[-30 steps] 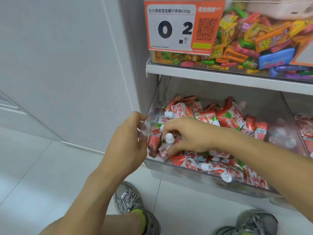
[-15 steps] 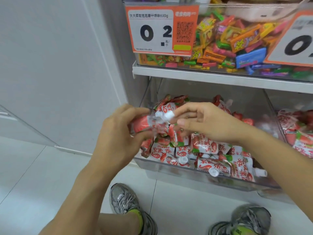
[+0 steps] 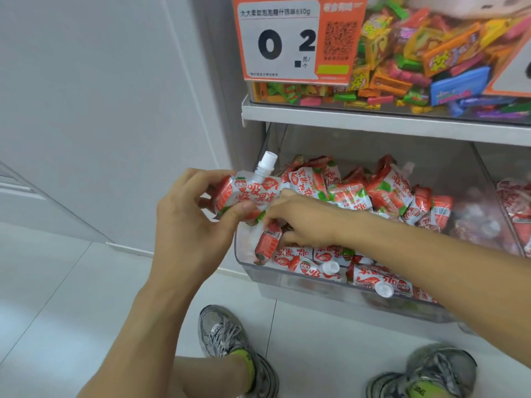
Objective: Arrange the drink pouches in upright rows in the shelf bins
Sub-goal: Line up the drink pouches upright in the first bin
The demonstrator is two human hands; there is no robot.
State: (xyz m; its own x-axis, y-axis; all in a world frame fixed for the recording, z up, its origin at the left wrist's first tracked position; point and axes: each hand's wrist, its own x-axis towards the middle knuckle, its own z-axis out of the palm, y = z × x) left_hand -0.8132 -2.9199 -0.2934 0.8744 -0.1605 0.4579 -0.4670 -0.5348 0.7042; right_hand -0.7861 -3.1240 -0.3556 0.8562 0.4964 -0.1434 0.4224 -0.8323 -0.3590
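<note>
My left hand point(image 3: 189, 222) grips a red-and-white strawberry drink pouch point(image 3: 253, 193) upright by its left side, white cap up, at the left end of the clear shelf bin point(image 3: 287, 280). My right hand point(image 3: 301, 222) reaches into the bin beside it, fingers curled on a second pouch point(image 3: 267, 242) that stands on end below the first. The bin holds several more pouches point(image 3: 370, 193): some stand at the back, others lie flat along the front with caps pointing outward.
A shelf board point(image 3: 373, 122) runs just above the bin, carrying a bin of coloured candy point(image 3: 408, 61) with an orange price tag point(image 3: 296, 38). Another pouch bin point(image 3: 514, 208) sits to the right. A grey wall panel is left; my shoes point(image 3: 230, 337) stand on white floor tiles.
My left hand has taken one pouch and turned it upright with its cap up. My right hand let go of its cap and dropped lower onto another pouch in the bin.
</note>
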